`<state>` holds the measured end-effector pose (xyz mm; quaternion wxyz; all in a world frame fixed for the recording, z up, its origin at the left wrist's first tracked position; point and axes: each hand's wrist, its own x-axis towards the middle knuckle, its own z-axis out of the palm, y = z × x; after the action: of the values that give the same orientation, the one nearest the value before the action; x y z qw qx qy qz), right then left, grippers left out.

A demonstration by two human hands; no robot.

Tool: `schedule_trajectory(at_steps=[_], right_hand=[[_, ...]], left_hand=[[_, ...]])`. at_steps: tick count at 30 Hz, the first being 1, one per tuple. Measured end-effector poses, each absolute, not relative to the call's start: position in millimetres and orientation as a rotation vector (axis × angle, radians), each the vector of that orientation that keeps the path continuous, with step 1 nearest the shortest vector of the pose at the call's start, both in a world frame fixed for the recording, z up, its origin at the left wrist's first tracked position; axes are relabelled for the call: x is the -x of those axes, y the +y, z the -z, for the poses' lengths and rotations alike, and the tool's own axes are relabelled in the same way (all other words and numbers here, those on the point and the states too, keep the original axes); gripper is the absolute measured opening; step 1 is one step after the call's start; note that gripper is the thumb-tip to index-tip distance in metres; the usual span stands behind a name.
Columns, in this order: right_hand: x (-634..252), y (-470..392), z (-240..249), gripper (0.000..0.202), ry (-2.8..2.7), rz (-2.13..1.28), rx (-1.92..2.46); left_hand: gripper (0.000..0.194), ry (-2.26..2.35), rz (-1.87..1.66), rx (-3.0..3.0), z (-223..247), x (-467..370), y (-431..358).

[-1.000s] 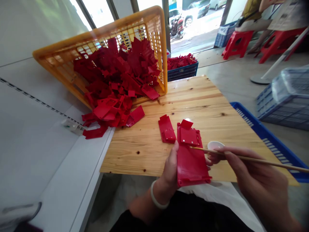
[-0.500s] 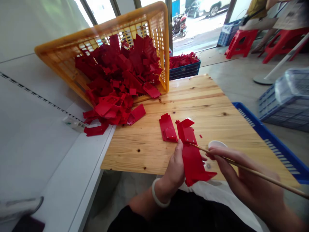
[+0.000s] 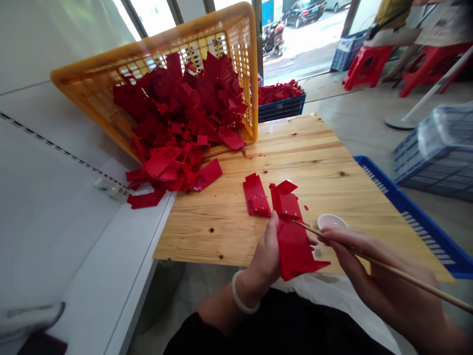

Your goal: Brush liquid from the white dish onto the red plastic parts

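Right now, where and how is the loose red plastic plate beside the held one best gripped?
Probably across its long edges near the far end, coming from the left: the oblong red plastic plate lies flat, with pale wooden tabletop beside it there, while the left hand and its held red plastic piece crowd the near right corner.

The held red piece looks smooth plastic.

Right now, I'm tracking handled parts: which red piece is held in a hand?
The red piece gripped by the left hand, at the thin stick's tip; its left neighbour lies on the wooden table, others in the yellow basket.
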<state>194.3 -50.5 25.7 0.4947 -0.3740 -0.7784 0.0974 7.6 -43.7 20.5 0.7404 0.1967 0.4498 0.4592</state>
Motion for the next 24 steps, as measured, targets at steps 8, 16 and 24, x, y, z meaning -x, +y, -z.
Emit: schedule_trajectory(at_steps=[8, 16, 24], right_hand=[[-196, -48, -25, 0.028, -1.879, -0.205, 0.921], [-202, -47, -19, 0.030, -1.886, -0.232, 0.894], [-224, -46, -12, 0.021, -1.617, -0.277, 1.077]], left_hand=[[0.084, 1.009, -1.004, -0.452, -31, -11, -43], [0.083, 1.057, -1.002, -0.416, -37, -18, -45], [0.059, 1.013, -0.954, -0.665, 7, -34, 26]])
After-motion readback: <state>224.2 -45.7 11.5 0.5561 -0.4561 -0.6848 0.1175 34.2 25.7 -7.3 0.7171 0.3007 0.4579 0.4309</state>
